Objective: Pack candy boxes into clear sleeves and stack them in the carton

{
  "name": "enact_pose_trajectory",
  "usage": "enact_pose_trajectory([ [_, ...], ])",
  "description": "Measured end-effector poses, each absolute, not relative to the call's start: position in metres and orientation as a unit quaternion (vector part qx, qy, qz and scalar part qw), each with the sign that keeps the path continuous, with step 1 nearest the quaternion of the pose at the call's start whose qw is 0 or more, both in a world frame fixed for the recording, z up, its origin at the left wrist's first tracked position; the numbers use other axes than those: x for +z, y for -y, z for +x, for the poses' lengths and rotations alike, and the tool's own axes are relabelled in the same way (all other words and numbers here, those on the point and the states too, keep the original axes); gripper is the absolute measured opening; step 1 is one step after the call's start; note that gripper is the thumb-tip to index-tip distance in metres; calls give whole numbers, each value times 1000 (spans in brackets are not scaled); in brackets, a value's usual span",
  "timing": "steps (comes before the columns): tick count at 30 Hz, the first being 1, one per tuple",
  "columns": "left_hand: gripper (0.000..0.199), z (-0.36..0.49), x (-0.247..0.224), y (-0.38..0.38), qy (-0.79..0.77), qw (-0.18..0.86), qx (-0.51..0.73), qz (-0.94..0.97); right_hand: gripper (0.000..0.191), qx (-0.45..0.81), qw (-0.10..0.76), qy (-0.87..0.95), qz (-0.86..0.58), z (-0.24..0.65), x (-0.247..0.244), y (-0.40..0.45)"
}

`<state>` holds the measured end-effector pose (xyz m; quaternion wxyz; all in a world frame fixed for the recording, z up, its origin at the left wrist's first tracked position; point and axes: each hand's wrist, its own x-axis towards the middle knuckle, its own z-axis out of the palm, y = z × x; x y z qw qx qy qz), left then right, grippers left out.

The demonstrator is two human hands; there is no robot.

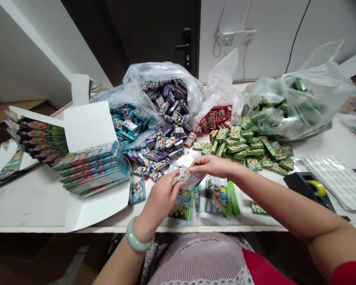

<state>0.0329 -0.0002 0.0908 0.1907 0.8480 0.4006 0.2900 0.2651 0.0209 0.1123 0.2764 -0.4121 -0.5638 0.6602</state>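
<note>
Near the table's front edge, my left hand (163, 194) grips the left side of a clear printed pouch (182, 200) with green and black lettering. My right hand (209, 166) pinches the pouch's upper edge, close to the left fingertips. What lies inside the pouch is hidden by the fingers. A second printed pouch (221, 198) lies flat just to the right. Beyond the hands are piles of small purple boxes (166, 146), red boxes (215, 118) and green boxes (249, 146). Blue boxes (130, 124) lie further left.
Folded printed cartons (91, 168) are stacked at the left beside a white sheet (86, 126). Plastic bags (311, 103) stand along the back. At the right are a black tape dispenser (302, 184) with yellow tape and white label sheets (339, 178).
</note>
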Motion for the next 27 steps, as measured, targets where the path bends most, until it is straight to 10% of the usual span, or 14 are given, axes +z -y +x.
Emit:
enact_pose_trajectory([
  [5,30,42,91,-1,-402,107,260,871,35,670,330,554,-366,258,116,-14],
  [11,24,34,84,-9,-475,339,377,720,45,338,532,609,-482,256,117,7],
  [17,32,50,81,-3,-448,584,446,508,41,605,454,526,-389,232,67,26],
  [27,34,36,61,23,-424,720,289,467,43,579,527,399,-477,247,53,23],
])
